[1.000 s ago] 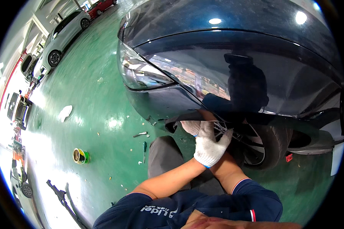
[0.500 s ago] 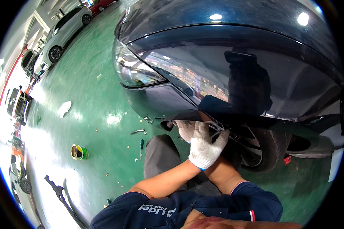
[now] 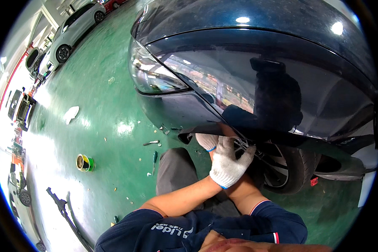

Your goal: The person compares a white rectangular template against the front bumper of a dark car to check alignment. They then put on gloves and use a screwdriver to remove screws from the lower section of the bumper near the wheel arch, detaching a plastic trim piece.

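Right white knit-gloved hand sits higher behind black curved panel edge, suggesting deeper reach; fingers hidden, cannot tell hold. Left white knit-gloved hand: thumb wide, hold unclear.

Navy shirt — white knit gloves — grey trousers

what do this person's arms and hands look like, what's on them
The left hand and right hand each wear an off-white knitted glove with a blue cuff edge; the right one is partly hidden. Short navy-blue fabric sleeves end in thin white-and-red edging, leaving the forearms bare.
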The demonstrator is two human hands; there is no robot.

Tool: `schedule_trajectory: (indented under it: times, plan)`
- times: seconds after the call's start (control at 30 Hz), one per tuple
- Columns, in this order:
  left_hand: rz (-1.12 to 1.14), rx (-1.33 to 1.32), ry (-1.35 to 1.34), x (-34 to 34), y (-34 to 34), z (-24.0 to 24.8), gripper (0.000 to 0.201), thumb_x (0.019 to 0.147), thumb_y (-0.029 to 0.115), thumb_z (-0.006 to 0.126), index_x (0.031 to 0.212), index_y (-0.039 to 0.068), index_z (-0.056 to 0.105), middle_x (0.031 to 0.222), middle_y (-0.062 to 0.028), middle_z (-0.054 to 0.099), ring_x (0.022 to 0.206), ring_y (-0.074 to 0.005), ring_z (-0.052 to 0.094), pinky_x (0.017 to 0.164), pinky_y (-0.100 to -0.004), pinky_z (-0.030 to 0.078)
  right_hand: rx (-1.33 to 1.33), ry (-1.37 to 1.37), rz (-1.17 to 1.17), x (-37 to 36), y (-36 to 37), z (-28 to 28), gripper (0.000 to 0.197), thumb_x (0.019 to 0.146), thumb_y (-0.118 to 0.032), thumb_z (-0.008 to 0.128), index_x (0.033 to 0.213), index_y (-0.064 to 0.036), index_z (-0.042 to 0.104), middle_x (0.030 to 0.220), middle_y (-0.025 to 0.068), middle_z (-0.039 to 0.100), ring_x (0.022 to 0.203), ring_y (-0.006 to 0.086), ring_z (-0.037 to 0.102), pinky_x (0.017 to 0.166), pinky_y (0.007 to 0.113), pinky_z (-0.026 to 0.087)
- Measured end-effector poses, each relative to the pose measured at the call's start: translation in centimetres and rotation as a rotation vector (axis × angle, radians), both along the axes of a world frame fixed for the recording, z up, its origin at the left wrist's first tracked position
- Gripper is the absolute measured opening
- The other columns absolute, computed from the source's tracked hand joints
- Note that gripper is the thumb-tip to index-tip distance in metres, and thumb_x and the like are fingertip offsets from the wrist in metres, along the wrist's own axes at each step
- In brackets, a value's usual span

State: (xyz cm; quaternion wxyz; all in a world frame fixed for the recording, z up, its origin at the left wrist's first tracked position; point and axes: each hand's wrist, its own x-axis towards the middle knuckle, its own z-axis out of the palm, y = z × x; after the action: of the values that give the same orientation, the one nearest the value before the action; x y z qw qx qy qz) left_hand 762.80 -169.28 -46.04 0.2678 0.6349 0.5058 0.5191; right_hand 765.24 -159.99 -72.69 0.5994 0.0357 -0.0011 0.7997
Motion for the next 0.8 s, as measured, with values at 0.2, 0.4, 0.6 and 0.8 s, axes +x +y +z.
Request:
schedule_trajectory:
  times: [0.2, 0.4, 0.6, 0.8]
  plan:
    - [0.029, 0.0, 0.095, -0.2, 0.1, -0.3, 0.031, 0.082, 0.023, 0.085, 0.094, 0.0, 0.068, 0.084, -0.0177, 0.069, 0.077, -0.0348, 0.069, 0.07, -0.0409, 0.054, 0.017, 0.012, 0.01, -0.4, 1.1, -0.1, 0.044, 0.105, -0.036, 0.044, 0.127, 0.0002, 0.055, 0.132, 0.0159, 0.055, 0.124, 0.0213, 0.053, 0.11, 0.038, 0.04]
    - [0.013, -0.001, -0.025, -0.4, 0.0, -0.5, 0.033, 0.082, 0.021, 0.085, 0.099, -0.001, 0.068, 0.086, -0.016, 0.07, 0.079, -0.0325, 0.07, 0.073, -0.0397, 0.056, 0.013, 0.014, 0.023, -0.9, 0.5, -0.4, 0.045, 0.105, -0.036, 0.043, 0.13, 0.0003, 0.054, 0.135, 0.0157, 0.053, 0.127, 0.0205, 0.052, 0.113, 0.038, 0.039]
    - [0.029, -0.021, 0.054, -0.7, -0.1, 0.0, 0.034, 0.082, 0.021, 0.085, 0.101, -0.001, 0.067, 0.089, -0.0163, 0.072, 0.08, -0.0323, 0.071, 0.074, -0.0391, 0.056, 0.031, 0.036, 0.028, -0.4, 1.9, -0.1, 0.047, 0.106, -0.037, 0.042, 0.133, 0.0004, 0.053, 0.139, 0.0155, 0.052, 0.131, 0.0198, 0.051, 0.116, 0.038, 0.038]
    - [0.01, -0.014, 0.009, -0.5, -0.3, 0.0, 0.033, 0.082, 0.019, 0.085, 0.102, 0.0, 0.067, 0.09, -0.0158, 0.072, 0.08, -0.0314, 0.071, 0.075, -0.0387, 0.056, 0.032, 0.003, 0.065, -2.1, 0.8, -2.3, 0.073, 0.101, -0.051, 0.048, 0.145, 0.0071, 0.043, 0.157, 0.02, 0.038, 0.143, 0.0206, 0.042, 0.122, 0.037, 0.033]
